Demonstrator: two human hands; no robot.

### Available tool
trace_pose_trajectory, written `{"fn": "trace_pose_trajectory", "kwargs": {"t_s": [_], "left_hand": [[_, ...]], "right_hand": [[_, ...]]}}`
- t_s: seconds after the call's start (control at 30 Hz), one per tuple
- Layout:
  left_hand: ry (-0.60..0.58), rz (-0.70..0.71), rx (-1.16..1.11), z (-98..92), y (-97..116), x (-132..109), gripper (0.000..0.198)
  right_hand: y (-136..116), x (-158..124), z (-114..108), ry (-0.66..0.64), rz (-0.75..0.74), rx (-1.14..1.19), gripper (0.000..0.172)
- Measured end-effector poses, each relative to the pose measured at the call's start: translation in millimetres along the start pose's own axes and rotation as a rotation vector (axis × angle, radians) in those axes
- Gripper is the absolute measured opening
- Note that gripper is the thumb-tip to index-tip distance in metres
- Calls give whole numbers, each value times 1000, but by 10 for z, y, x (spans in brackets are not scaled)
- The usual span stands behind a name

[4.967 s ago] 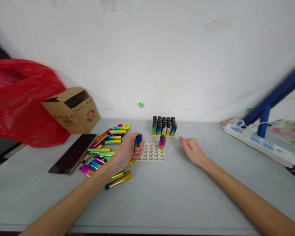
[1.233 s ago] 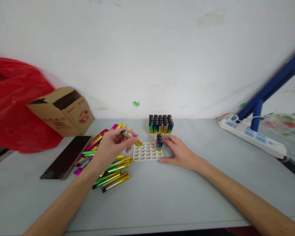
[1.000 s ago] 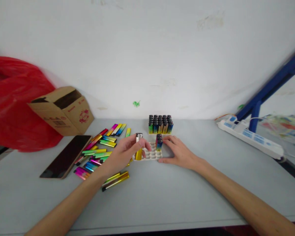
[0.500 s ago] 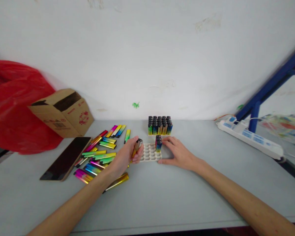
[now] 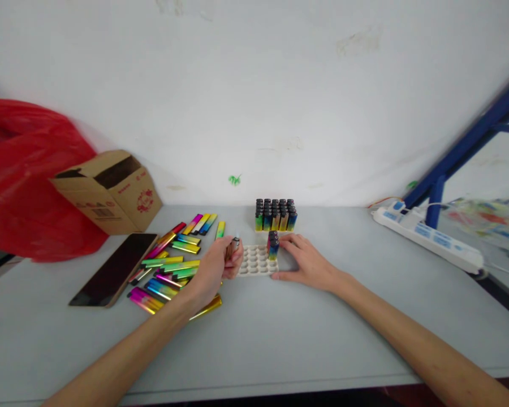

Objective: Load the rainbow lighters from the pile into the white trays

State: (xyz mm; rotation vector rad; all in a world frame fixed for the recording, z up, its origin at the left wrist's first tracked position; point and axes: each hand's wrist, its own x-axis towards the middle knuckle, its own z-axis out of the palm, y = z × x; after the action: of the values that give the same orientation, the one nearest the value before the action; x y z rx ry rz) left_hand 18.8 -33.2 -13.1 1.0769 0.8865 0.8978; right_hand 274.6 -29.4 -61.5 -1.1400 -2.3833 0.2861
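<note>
My left hand is closed round a lighter with a metal top, held upright just left of a white tray with round holes. My right hand rests on the table with fingers spread, touching the tray's right side. Two or three coloured lighters stand in the tray's far right corner, next to my right fingers. Several loose lighters in shiny rainbow colours lie on the table to the left of my left hand.
A full tray of upright lighters stands behind near the wall. A dark phone, a tipped cardboard box and a red plastic bag are at the left. A white power strip and a blue frame leg are at the right.
My left hand picked a lighter from the loose pile and brought it upright to the tray's left edge. My right hand moved in to the tray's right side and stayed there.
</note>
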Motion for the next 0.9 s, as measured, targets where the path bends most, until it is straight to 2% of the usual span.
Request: {"fn": "trace_pose_trajectory", "kwargs": {"t_s": [0.17,0.27,0.37,0.5,0.6,0.73,0.9], "left_hand": [[-46,-23,4,2,-25,42,44],[-56,-4,-2,29,-42,69,37],[-48,110,73,68,-29,61,27],[19,365,394,92,12,42,20],[12,515,539,66,-6,65,17],[-51,575,611,32,-81,99,19],[-92,551,679,81,-154,78,25]], "right_hand": [[13,8,18,8,-5,8,76],[3,20,26,3,13,3,76],[-14,34,38,6,36,11,76],[-32,53,56,26,39,27,77],[-42,63,63,33,34,23,77],[-54,72,56,35,30,20,76],[-65,81,44,10,38,19,74]]}}
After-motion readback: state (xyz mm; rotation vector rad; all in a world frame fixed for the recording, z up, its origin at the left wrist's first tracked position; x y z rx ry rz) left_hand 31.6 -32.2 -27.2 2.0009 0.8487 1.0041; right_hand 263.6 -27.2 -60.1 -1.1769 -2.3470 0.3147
